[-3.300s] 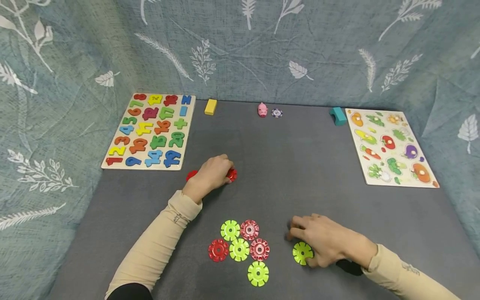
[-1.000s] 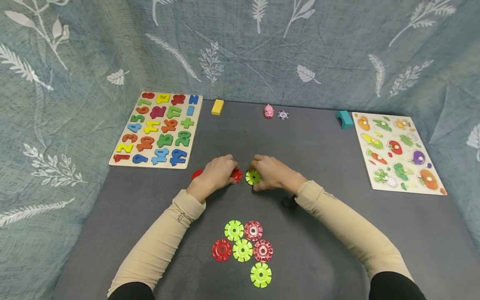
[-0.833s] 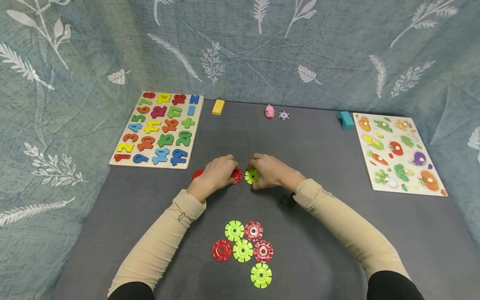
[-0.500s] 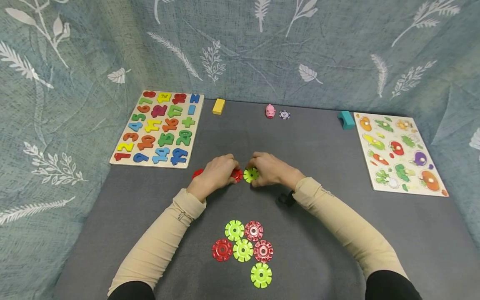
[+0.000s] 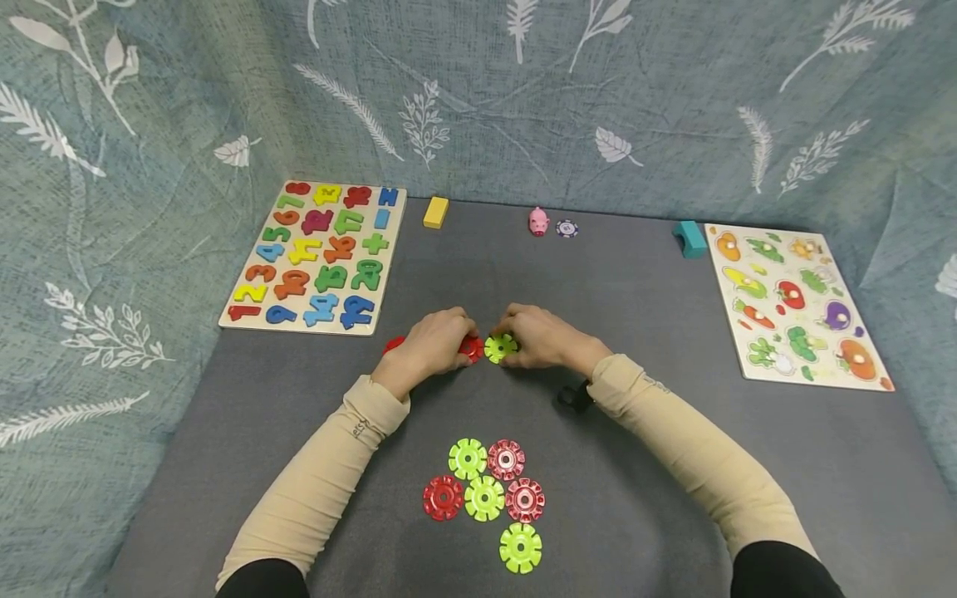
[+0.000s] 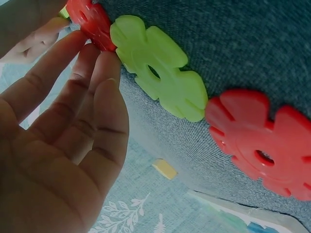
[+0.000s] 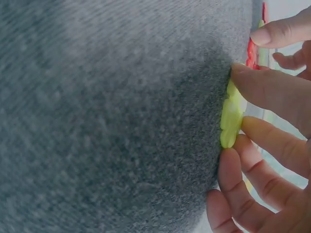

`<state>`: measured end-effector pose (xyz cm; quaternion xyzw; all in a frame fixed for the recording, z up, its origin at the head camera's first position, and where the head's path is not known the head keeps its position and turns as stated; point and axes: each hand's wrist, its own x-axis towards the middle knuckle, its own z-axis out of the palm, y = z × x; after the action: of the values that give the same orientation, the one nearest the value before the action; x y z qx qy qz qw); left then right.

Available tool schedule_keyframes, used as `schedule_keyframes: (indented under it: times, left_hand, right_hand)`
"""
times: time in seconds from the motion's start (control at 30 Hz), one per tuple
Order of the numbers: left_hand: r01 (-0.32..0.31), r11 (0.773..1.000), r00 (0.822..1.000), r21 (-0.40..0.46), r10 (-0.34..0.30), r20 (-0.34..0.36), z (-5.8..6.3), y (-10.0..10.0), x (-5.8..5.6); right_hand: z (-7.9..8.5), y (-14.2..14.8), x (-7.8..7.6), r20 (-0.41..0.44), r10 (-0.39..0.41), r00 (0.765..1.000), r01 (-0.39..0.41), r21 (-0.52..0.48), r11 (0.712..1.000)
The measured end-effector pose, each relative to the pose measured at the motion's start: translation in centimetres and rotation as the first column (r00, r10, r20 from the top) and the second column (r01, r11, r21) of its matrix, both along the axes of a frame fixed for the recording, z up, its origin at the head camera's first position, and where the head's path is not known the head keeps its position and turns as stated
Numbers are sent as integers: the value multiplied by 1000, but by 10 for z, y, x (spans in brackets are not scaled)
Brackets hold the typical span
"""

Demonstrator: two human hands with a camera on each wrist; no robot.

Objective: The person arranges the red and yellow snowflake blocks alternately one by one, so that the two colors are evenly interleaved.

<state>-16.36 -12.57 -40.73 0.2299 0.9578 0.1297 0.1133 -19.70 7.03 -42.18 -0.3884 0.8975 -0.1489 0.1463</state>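
My left hand (image 5: 432, 340) holds a red notched plastic disc (image 5: 473, 349), finger and thumb at its edges. Behind that disc, the left wrist view shows a green disc (image 6: 177, 80) and another red disc (image 6: 243, 141), edge to edge in a row on the table. My right hand (image 5: 546, 339) pinches a green notched disc (image 5: 497, 349) between thumb and fingers. This green disc lies flat, its left edge right at the red disc's right edge. In the right wrist view the pinched green disc (image 7: 232, 116) appears edge-on, close against the tabletop.
Nearer the body lies a group of loose discs, among them a green one (image 5: 521, 548) and a red one (image 5: 443, 498). A number puzzle board (image 5: 381, 286) stands left, a vegetable board (image 5: 728, 332) right. Along the back are a yellow block (image 5: 436, 213), pink pig (image 5: 538, 222), poker chip (image 5: 566, 228) and teal block (image 5: 690, 239).
My right hand has brought the green disc from the lower right up and left beside the red disc, then edged it slightly further left. My left hand has stayed put on the red disc.
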Motion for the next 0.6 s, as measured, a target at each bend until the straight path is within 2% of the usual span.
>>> schedule_keyframes:
  times: [0.37,0.6]
  left_hand:
    - [1,1000,999,-19,0,40,-2,0,0]
    - [17,998,1000,-56,-16,17,-1,-3,-1]
  right_hand:
    - [-1,3,4,-10,2,1000,-2,-16,1000]
    - [4,9,10,-85,3,996,-5,-27,1000]
